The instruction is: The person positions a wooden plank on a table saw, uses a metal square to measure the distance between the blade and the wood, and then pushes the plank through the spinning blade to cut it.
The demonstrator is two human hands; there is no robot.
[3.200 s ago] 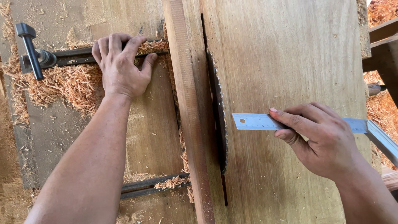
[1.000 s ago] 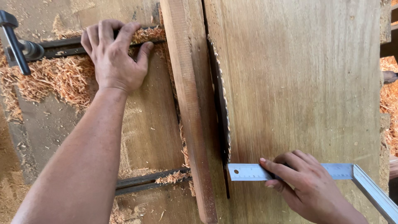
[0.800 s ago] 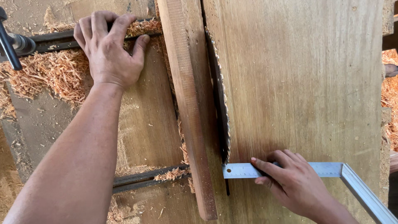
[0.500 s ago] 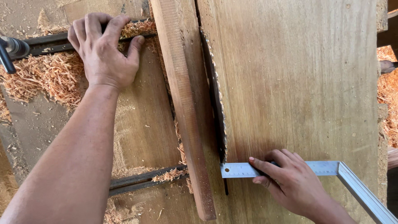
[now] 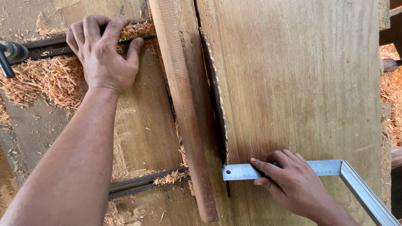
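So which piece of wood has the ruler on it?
The wide board right of the saw blade; the right hand presses the ruler there. The narrow strip has none.

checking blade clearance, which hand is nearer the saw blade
Right. The right hand presses the metal square on the board just beside the saw blade; the left hand rests across the wooden fence, farther away.

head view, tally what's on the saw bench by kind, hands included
hands: 2, left hand and right hand
metal square: 1
saw blade: 1
wide board: 1
narrow wooden strip: 1
dark metal rails: 2, upper and lower
total: 8
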